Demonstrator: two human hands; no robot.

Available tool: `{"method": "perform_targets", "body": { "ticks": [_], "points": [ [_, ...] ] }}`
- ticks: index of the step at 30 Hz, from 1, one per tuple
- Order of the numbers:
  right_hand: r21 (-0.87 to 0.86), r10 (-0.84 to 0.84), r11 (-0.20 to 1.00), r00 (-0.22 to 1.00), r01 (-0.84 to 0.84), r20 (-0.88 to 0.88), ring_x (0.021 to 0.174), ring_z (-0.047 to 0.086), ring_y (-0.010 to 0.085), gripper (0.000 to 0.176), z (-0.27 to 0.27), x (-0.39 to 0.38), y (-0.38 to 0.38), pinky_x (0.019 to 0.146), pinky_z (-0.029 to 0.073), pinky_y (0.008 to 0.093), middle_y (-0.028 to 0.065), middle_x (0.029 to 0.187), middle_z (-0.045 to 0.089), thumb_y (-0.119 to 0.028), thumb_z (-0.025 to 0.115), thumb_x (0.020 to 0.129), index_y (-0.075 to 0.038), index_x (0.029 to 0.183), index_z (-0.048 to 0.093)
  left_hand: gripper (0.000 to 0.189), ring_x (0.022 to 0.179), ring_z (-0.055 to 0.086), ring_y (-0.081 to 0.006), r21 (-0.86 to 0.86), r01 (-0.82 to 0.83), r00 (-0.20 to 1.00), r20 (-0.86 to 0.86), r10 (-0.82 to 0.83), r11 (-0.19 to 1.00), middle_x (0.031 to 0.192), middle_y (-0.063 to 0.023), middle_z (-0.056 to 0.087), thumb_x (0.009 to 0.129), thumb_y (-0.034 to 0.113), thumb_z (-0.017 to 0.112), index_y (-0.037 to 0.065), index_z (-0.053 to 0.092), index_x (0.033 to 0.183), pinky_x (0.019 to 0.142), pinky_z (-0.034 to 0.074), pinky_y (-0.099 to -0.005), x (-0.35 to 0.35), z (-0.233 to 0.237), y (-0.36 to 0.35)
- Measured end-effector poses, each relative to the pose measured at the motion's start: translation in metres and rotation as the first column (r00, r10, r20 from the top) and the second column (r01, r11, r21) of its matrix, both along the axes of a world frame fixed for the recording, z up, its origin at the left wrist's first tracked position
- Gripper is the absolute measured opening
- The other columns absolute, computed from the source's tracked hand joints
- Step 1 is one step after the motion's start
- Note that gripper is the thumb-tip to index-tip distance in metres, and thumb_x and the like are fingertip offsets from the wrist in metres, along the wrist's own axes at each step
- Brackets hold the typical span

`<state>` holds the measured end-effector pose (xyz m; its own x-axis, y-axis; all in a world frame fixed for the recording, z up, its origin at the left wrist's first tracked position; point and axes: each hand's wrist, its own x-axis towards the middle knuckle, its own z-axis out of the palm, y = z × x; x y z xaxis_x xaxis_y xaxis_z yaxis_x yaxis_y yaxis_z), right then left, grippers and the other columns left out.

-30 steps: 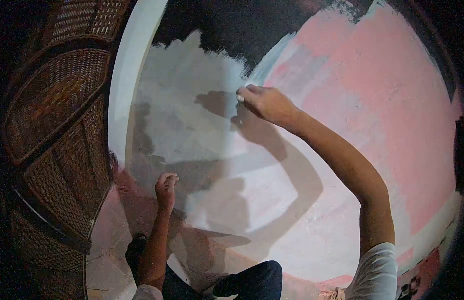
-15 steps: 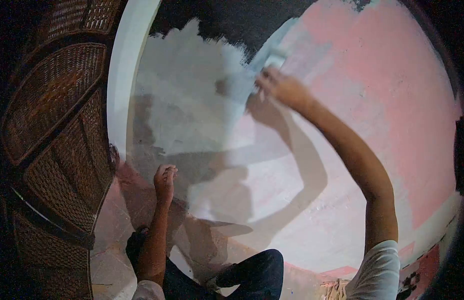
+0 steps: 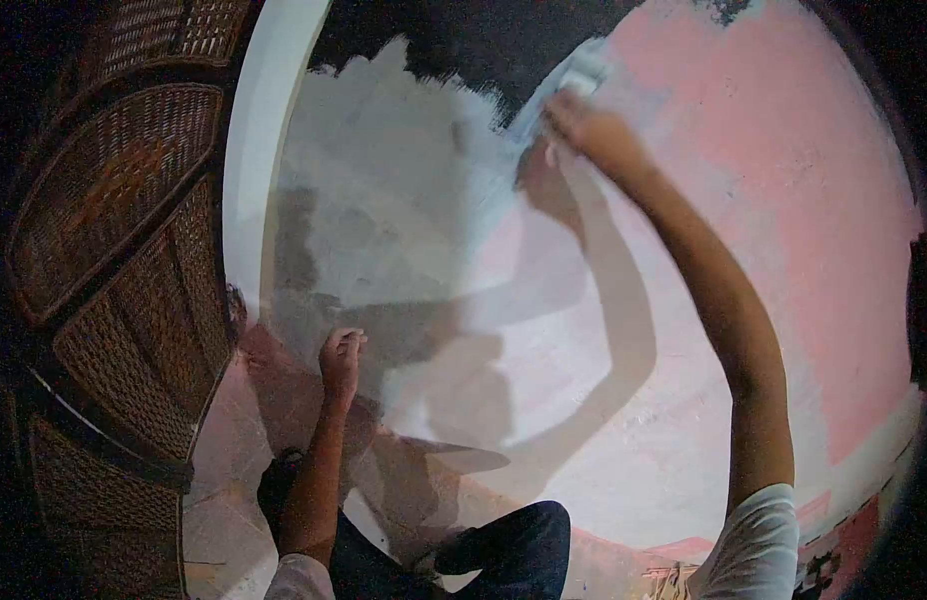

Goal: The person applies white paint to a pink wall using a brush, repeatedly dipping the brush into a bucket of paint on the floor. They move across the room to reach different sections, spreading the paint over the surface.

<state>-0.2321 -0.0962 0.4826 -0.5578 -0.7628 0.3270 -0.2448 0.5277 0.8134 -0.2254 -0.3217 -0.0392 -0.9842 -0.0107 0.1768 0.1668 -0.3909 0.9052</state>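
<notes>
My right hand (image 3: 591, 128) is raised at the upper middle, closed around a paintbrush (image 3: 582, 78). Its pale, broad head lies against the wall (image 3: 684, 330), where a whitish coat meets a black painted area (image 3: 464, 40); motion blurs it slightly. The brush's light handle end shows below my fingers. Lower left, my left hand (image 3: 344, 355) is held in front of the wall with its fingers loosely curled together, and nothing shows in them.
Brown woven wicker panels (image 3: 124, 210) stand along the left, beside a white vertical trim (image 3: 269, 140). Pink paint (image 3: 804, 200) shows on the wall's right side. My bent legs (image 3: 514, 545) are below, over a tiled floor (image 3: 229, 520). Shadows of my arms fall on the wall.
My right hand and the paintbrush have moved up and to the right along the edge of the black area. My left hand sits nearly where it was, and the view has shifted slightly.
</notes>
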Motion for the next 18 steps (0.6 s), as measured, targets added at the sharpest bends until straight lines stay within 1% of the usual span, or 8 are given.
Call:
{"method": "perform_targets", "body": {
  "ticks": [1,4,7,10,12,13,16,18],
  "points": [
    [0.181,0.056,0.982,0.998,-0.061,0.031,0.09,0.069,0.0381,0.023,-0.023,-0.005,0.005,0.072,0.058,0.048,0.0149,0.105,0.067,-0.014,0.061,0.097,-0.009,0.119,0.056,0.016,0.095,0.071,-0.0224,-0.002,-0.001,1.0,-0.013,0.001,1.0,0.1,-0.0121,0.07,0.101,0.013,0.058,0.0,0.066,0.105,0.083,0.056,-0.0344,-0.001,-0.001,0.001],
    [-0.006,-0.022,1.0,0.936,0.025,0.35,0.09,0.068,0.0398,0.027,-0.032,0.013,-0.037,0.072,0.057,0.0497,0.0152,0.11,0.064,-0.014,0.06,0.098,-0.011,0.123,0.052,0.018,0.094,0.071,-0.0225,0.038,-0.018,0.998,-0.051,0.02,0.999,0.1,-0.0118,0.071,0.101,0.015,0.058,0.0,0.066,0.105,0.081,0.056,-0.0344,-0.008,-0.012,0.005],
    [-0.183,0.007,0.982,0.955,0.05,0.295,0.083,0.07,0.0407,0.026,0.011,0.009,-0.066,0.067,0.059,0.0491,0.0163,0.108,0.064,-0.018,0.06,0.094,-0.011,0.117,0.051,0.019,0.093,0.071,-0.0223,0.047,-0.007,1.0,-0.024,0.008,0.999,0.098,-0.0121,0.071,0.102,0.017,0.058,0.0,0.066,0.104,0.079,0.057,-0.0352,-0.015,-0.021,0.002],
    [0.094,0.141,0.987,0.984,-0.131,-0.111,0.082,0.068,0.0431,0.025,0.045,-0.005,-0.073,0.067,0.056,0.0505,0.0173,0.114,0.065,-0.016,0.056,0.099,-0.012,0.123,0.05,0.02,0.092,0.071,-0.0218,0.021,-0.013,1.0,0.008,0.012,1.0,0.096,-0.0124,0.071,0.102,0.018,0.059,0.0,0.067,0.103,0.079,0.057,-0.0352,-0.013,-0.016,0.001],
    [0.006,-0.012,1.0,0.997,0.013,-0.073,0.085,0.069,0.0417,0.026,0.034,-0.014,-0.063,0.068,0.057,0.0495,0.0179,0.115,0.065,-0.015,0.056,0.098,-0.011,0.123,0.05,0.02,0.091,0.071,-0.0215,-0.009,-0.021,1.0,0.005,0.021,1.0,0.096,-0.0127,0.071,0.102,0.018,0.059,0.0,0.067,0.103,0.079,0.056,-0.0349,-0.008,-0.011,0.002],
    [-0.035,-0.082,0.996,0.995,0.08,-0.049,0.086,0.069,0.041,0.026,0.027,-0.016,-0.065,0.068,0.058,0.049,0.0182,0.116,0.065,-0.014,0.055,0.098,-0.011,0.123,0.05,0.02,0.091,0.071,-0.0213,-0.028,-0.028,1.0,-0.009,0.027,0.999,0.096,-0.0128,0.071,0.102,0.018,0.059,0.0,0.067,0.104,0.079,0.056,-0.0348,-0.008,-0.01,0.004],
    [0.377,-0.272,0.905,0.949,0.197,0.157,0.087,0.073,0.0362,0.051,-0.069,-0.028,-0.038,0.074,0.062,0.0428,0.0213,0.129,0.06,-0.009,0.055,0.092,-0.011,0.142,0.048,0.019,0.092,0.071,-0.0214,-0.023,0.013,1.0,-0.014,-0.013,1.0,0.097,-0.0127,0.071,0.102,0.018,0.059,0.0,0.067,0.105,0.081,0.056,-0.0343,-0.011,-0.016,0.005],
    [0.223,-0.282,0.953,0.871,0.205,0.402,0.082,0.07,0.0399,0.033,-0.096,-0.002,-0.067,0.073,0.059,0.0462,0.0226,0.11,0.065,-0.015,0.051,0.096,-0.008,0.129,0.055,0.019,0.092,0.071,-0.0214,-0.013,0.029,0.999,-0.025,-0.029,0.999,0.099,-0.0125,0.071,0.102,0.017,0.059,0.0,0.067,0.106,0.082,0.056,-0.0342,-0.013,-0.019,0.007]
  ]
}}
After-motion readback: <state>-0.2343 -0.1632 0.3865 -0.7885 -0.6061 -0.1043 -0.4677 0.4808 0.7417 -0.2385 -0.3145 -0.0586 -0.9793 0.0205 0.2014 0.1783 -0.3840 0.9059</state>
